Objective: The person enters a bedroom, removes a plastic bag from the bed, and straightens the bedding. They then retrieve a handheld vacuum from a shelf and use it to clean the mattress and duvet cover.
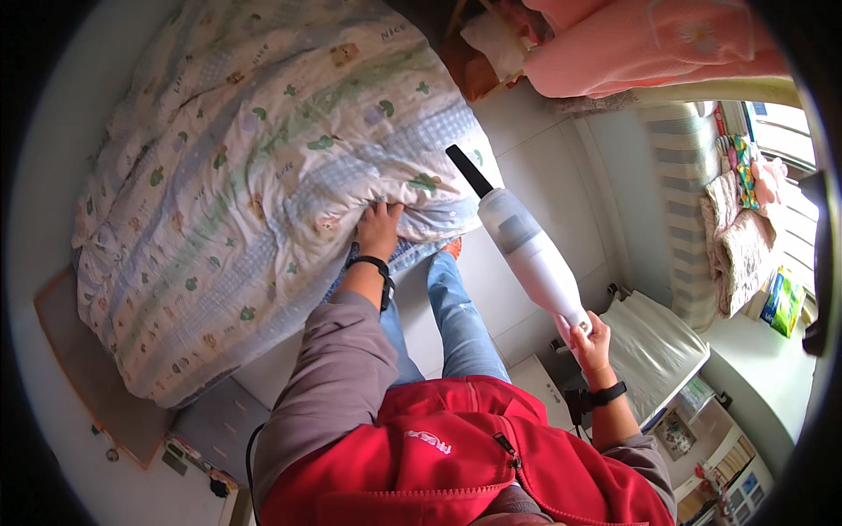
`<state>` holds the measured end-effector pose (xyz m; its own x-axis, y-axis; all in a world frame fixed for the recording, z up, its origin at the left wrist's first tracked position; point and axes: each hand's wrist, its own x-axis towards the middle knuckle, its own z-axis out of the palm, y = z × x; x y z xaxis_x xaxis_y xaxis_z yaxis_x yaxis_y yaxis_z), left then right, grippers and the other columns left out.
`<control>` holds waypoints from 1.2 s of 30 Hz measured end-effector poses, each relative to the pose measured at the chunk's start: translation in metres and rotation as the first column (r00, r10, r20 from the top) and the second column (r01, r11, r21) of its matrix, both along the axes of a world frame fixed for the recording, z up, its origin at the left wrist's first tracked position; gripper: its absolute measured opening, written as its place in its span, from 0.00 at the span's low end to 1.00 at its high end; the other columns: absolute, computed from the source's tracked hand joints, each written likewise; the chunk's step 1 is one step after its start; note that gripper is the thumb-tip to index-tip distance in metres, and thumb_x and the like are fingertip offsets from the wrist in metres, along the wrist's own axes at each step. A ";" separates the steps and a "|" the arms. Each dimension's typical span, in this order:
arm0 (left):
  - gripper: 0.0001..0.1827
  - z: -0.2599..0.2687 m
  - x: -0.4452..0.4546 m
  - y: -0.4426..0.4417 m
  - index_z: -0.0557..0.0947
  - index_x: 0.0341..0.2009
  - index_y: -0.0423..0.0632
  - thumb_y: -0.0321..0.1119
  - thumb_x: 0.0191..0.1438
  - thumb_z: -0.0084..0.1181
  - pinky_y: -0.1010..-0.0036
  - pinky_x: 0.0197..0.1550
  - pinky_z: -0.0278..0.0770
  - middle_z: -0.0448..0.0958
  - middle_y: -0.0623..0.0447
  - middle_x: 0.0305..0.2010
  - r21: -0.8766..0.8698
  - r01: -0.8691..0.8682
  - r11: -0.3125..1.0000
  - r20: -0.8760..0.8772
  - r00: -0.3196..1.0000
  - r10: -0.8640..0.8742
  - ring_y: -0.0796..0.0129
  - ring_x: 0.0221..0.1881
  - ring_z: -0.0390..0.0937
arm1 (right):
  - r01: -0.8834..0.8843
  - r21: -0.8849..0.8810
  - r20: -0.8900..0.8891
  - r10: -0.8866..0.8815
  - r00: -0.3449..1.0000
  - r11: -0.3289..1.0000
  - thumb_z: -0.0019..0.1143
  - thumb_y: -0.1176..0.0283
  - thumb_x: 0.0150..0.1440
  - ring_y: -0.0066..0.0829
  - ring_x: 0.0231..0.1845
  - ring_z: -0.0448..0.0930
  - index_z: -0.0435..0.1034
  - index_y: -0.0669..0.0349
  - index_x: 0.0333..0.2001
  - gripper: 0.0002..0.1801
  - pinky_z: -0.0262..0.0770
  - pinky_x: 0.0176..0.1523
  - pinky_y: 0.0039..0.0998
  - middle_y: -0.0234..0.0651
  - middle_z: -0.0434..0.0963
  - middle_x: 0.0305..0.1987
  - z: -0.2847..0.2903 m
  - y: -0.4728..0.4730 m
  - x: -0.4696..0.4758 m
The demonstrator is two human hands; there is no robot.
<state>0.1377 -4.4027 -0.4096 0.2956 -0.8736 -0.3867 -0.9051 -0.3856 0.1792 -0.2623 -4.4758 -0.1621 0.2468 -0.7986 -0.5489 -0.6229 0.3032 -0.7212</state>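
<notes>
A quilt (263,171) printed with green and purple plant shapes and small bears covers the bed. Near its edge, the fingers of my left hand (380,227) grip the fabric, which puckers around them. Under that edge a strip of blue patterned bedding (411,255) shows. My right hand (591,345) is closed around the handle of a white handheld vacuum cleaner (543,269). The vacuum has a translucent dust cup (510,223) and a black crevice nozzle (468,169). Its nozzle tip points towards the bed, above the quilt's corner in this view.
Pale floor tiles (559,164) run between the bed and the window wall. Right of the vacuum stands a seat or stand under a pale cover (648,348). A pink textile (658,46) hangs at upper right. Folded cloth (743,243) lies by the window; grey drawers (217,417) stand lower left.
</notes>
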 end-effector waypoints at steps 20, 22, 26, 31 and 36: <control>0.35 0.028 -0.167 0.135 0.66 0.60 0.47 0.45 0.49 0.61 0.67 0.55 0.68 0.70 0.40 0.56 0.354 -0.100 0.930 -0.927 0.095 0.363 0.56 0.56 0.70 | -0.156 0.004 0.127 0.154 0.980 0.988 0.60 0.68 0.53 0.15 0.16 0.68 0.70 0.69 0.31 0.13 0.62 0.19 0.21 0.28 0.69 0.17 0.001 -0.040 0.107; 0.31 0.026 -0.113 0.194 0.67 0.58 0.46 0.43 0.51 0.59 0.66 0.55 0.69 0.71 0.41 0.54 0.285 -0.348 0.893 -0.906 0.208 0.370 0.58 0.55 0.71 | -0.306 -0.010 0.063 0.306 0.950 0.952 0.61 0.64 0.52 0.18 0.16 0.69 0.71 0.71 0.31 0.17 0.64 0.20 0.23 0.32 0.71 0.17 -0.014 -0.017 0.155; 0.28 0.048 -0.006 0.363 0.70 0.55 0.41 0.38 0.51 0.59 0.67 0.51 0.72 0.75 0.39 0.49 0.460 -0.645 0.610 -0.627 0.250 0.738 0.58 0.50 0.74 | -0.620 -0.141 -0.104 0.612 0.784 0.771 0.58 0.48 0.50 0.38 0.23 0.76 0.72 0.69 0.31 0.29 0.71 0.30 0.37 0.47 0.74 0.20 -0.051 0.038 0.273; 0.28 0.087 0.038 0.572 0.75 0.49 0.40 0.45 0.47 0.60 0.67 0.51 0.71 0.77 0.41 0.46 0.487 -0.822 0.295 -0.356 0.121 0.927 0.54 0.48 0.75 | -0.734 -0.012 -0.431 0.658 0.617 0.680 0.50 0.38 0.49 0.52 0.39 0.78 0.74 0.65 0.34 0.35 0.73 0.44 0.42 0.53 0.78 0.34 -0.056 0.077 0.320; 0.29 0.100 0.021 0.668 0.74 0.50 0.42 0.43 0.45 0.63 0.65 0.54 0.70 0.76 0.39 0.47 0.562 -0.803 0.198 -0.249 0.064 0.966 0.51 0.52 0.73 | -0.604 -0.142 -0.512 0.465 0.723 0.784 0.59 0.51 0.50 0.38 0.23 0.77 0.74 0.72 0.28 0.28 0.73 0.33 0.36 0.48 0.77 0.22 0.005 0.083 0.199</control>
<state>0.1584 -3.7343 -0.3098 0.4909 0.0489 -0.8699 0.3576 -0.9218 0.1500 -0.0636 -4.3930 -0.1572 0.4770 -0.7373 -0.4785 -0.8752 -0.3487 -0.3353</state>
